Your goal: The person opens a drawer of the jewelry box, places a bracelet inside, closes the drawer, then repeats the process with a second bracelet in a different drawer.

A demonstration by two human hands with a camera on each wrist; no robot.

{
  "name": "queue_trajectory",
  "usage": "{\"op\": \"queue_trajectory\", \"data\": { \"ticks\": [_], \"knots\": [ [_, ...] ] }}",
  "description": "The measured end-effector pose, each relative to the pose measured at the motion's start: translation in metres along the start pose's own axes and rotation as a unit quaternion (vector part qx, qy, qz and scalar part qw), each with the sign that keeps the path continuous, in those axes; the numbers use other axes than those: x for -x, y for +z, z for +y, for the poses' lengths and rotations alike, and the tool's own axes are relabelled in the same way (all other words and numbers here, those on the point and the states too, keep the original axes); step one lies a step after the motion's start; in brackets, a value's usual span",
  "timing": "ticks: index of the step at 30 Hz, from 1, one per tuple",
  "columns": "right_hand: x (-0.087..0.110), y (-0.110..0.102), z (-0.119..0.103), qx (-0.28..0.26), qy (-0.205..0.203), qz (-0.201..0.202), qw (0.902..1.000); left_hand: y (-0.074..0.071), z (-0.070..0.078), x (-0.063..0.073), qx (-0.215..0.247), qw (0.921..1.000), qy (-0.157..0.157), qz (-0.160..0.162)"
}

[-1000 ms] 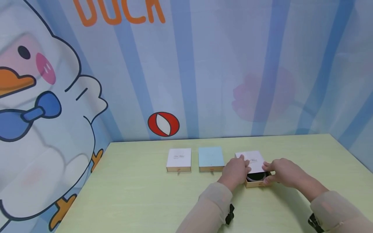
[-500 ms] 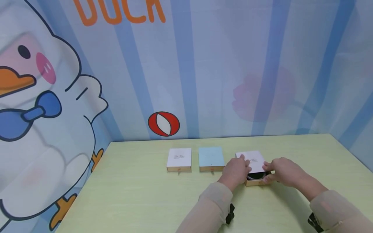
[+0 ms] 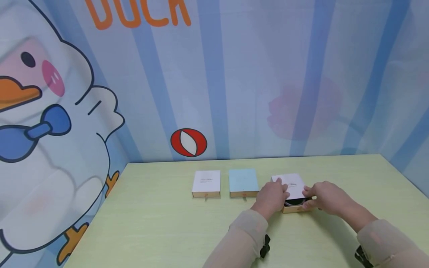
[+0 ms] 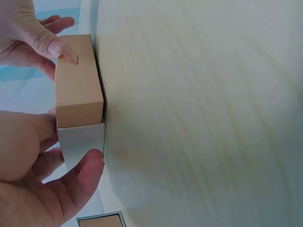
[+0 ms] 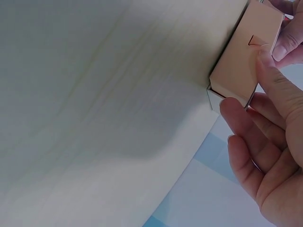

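On the right of the table, in the head view, stands a drawer-style gift box with a white printed sleeve (image 3: 294, 186). Its tan drawer (image 3: 292, 210) is partly out toward the person, with a dark round thing (image 3: 295, 202) showing inside, its kind unclear. My left hand (image 3: 270, 198) grips the sleeve from the left, thumb and fingers on opposite sides in the left wrist view. My right hand (image 3: 330, 198) holds the box from the right. In the right wrist view its thumb presses the drawer front (image 5: 239, 66) beside the small pull tab, and a fingertip touches the corner.
Left of this box stand a light blue drawer box (image 3: 243, 181) and another white one (image 3: 206, 182), both pushed in. The pale table (image 3: 161, 223) meets a blue striped backdrop (image 3: 241, 93) at its back edge.
The drawer has slid slightly farther into the white sleeve, so less of its inside shows. Both hands have stayed almost in place on the box.
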State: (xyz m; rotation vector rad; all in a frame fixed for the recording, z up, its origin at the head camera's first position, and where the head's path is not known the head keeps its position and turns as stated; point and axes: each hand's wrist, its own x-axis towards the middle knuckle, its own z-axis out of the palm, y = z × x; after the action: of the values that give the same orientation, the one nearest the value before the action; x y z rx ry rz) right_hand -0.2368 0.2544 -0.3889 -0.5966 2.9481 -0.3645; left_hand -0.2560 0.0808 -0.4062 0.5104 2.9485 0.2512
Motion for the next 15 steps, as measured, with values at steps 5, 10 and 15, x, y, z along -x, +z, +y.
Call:
{"op": "queue_trajectory", "data": {
  "ticks": [5, 10, 15],
  "knots": [
    [0.0005, 0.0009, -0.0003, -0.006, 0.005, 0.002, 1.0000, 0.0004, 0.0002, 0.0000, 0.005, 1.0000, -0.001, 0.000],
    [0.0007, 0.0018, -0.0004, -0.008, 0.012, 0.000, 0.9999, 0.0019, -0.0004, -0.0003, 0.018, 0.9998, -0.005, 0.001],
    [0.0010, 0.0024, -0.0009, -0.011, 0.021, -0.002, 0.9997, 0.0028, -0.0008, 0.0000, 0.019, 0.9998, -0.003, 0.004]
  ]
}}
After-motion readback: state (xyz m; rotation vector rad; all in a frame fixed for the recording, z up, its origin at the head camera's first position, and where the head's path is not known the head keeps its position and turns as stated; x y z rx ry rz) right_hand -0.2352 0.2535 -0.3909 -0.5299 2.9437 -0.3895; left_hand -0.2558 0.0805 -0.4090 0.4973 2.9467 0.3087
